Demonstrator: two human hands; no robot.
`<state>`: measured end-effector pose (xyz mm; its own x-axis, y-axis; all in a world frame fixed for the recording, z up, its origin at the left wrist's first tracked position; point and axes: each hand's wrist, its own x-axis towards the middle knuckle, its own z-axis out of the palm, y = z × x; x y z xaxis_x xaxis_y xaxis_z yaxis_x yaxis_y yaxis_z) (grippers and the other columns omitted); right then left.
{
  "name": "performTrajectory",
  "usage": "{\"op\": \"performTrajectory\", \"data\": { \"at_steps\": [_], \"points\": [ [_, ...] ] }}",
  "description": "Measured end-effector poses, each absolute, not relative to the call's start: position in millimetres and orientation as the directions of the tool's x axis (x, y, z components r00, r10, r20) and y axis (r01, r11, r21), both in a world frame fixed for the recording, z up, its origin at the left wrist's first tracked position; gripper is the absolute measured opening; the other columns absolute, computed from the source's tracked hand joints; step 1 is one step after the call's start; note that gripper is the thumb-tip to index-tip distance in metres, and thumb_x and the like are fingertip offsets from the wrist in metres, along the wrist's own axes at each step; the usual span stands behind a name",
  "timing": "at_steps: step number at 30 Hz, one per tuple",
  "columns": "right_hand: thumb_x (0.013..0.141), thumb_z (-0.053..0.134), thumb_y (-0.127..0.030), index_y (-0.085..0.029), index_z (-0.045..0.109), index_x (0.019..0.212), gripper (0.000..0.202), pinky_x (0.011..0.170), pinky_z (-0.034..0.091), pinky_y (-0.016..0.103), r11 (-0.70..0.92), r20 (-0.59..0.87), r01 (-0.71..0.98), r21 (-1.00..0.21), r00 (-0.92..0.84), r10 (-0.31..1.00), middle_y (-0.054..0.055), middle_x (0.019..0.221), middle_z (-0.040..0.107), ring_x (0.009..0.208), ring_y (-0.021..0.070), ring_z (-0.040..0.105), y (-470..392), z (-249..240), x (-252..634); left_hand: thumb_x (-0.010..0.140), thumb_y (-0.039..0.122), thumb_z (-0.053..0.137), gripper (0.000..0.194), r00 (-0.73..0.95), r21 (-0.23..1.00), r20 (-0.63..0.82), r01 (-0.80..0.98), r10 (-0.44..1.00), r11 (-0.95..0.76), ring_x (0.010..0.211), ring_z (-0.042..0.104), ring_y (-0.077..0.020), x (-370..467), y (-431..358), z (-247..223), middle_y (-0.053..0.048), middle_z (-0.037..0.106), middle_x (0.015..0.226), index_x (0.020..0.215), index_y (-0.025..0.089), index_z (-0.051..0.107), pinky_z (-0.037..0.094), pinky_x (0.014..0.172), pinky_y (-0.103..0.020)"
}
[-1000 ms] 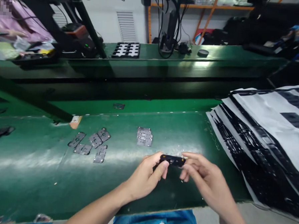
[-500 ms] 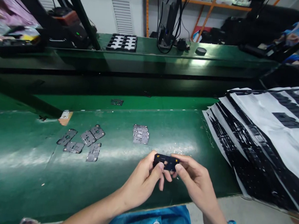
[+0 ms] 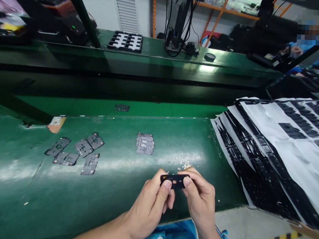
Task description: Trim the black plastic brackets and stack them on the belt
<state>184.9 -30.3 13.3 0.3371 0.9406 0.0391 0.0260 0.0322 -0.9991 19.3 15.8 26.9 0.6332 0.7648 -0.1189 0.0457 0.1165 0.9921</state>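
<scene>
A small black plastic plate (image 3: pixel 175 182) with cut-outs and a yellow mark is held in front of me above the green bench. My left hand (image 3: pixel 151 201) pinches its left end, thumb on the near face. At the other end my right hand (image 3: pixel 200 193) grips it the same way, thumb near the corner. Just beyond my right hand lies a small heap of tiny pale bits (image 3: pixel 186 165). An overlapping stack of grey plates (image 3: pixel 145 144) rests farther off. Several loose grey plates (image 3: pixel 83 148) are spread over the left side of the bench.
Trays layered with white sheets and black parts (image 3: pixel 270 139) pile up on the right. One more plate (image 3: pixel 122 107) lies toward the back. On the raised shelf are a black-and-white tray (image 3: pixel 125 41), cables and a round black object (image 3: pixel 210 57). A person is at the far right.
The black plate has tilted, so its face looks narrower. Both hands have come slightly nearer to me, the right thumb shifting along the plate's end. The camera view has moved a little.
</scene>
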Motion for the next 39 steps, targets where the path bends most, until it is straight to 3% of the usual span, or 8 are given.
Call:
{"op": "performTrajectory", "data": {
  "at_steps": [6,15,21,27,39],
  "points": [
    [0.105,0.064,-0.035,-0.021,0.08,0.096,0.023,0.067,0.049,0.029,0.011,0.013,0.007,-1.0,0.352,0.936,0.005,0.087,0.068,0.077,0.0189,0.064,-33.3,5.2,183.8,0.117,0.042,0.031,0.036,0.624,0.996,-0.092,0.059,0.776,0.07,0.059,0.053,-0.0127,17.4,17.4,27.0,0.004,0.056,0.068,0.091,0.023,0.048,0.044,0.066,-0.027],
    [0.105,0.063,-0.039,-0.021,0.07,0.079,0.032,0.065,0.046,0.027,0.025,0.0,-0.055,-0.998,0.413,0.911,0.0,0.073,0.058,0.069,0.0155,0.055,-26.7,-0.7,174.5,0.117,0.041,0.028,0.035,0.62,0.997,-0.079,0.048,0.781,0.063,0.058,0.048,-0.0123,17.7,12.1,23.7,0.006,0.05,0.068,0.091,0.023,0.045,0.039,0.062,-0.026],
    [0.103,0.067,-0.033,-0.022,0.074,0.085,0.023,0.06,0.044,0.023,-0.002,-0.02,-0.048,-0.999,0.381,0.924,0.0,0.075,0.06,0.067,0.0136,0.055,-35.7,1.1,174.0,0.115,0.04,0.034,0.038,0.637,0.998,-0.068,0.053,0.768,0.044,0.063,0.051,-0.0132,5.8,19.9,26.1,0.002,0.054,0.071,0.087,0.02,0.052,0.039,0.065,-0.028],
    [0.102,0.068,-0.028,-0.021,0.078,0.094,0.014,0.043,0.036,0.02,-0.039,-0.035,0.006,-0.999,0.338,0.941,-0.001,0.073,0.058,0.049,0.0084,0.048,-38.2,1.5,168.8,0.114,0.036,0.035,0.031,0.562,1.0,-0.009,-0.011,0.827,0.019,0.055,0.042,-0.0116,0.2,24.8,21.3,0.006,0.045,0.066,0.096,0.019,0.054,0.033,0.059,-0.027],
    [0.1,0.071,-0.034,-0.02,0.081,0.094,0.019,0.043,0.037,0.02,-0.087,-0.069,0.035,-0.996,0.352,0.934,0.001,0.074,0.062,0.049,0.0081,0.048,-31.8,1.3,164.5,0.116,0.041,0.032,0.037,0.559,0.999,-0.017,-0.03,0.829,0.04,0.052,0.037,-0.0104,-1.9,22.1,10.2,0.007,0.039,0.063,0.092,0.02,0.049,0.031,0.055,-0.024]
  ]
}}
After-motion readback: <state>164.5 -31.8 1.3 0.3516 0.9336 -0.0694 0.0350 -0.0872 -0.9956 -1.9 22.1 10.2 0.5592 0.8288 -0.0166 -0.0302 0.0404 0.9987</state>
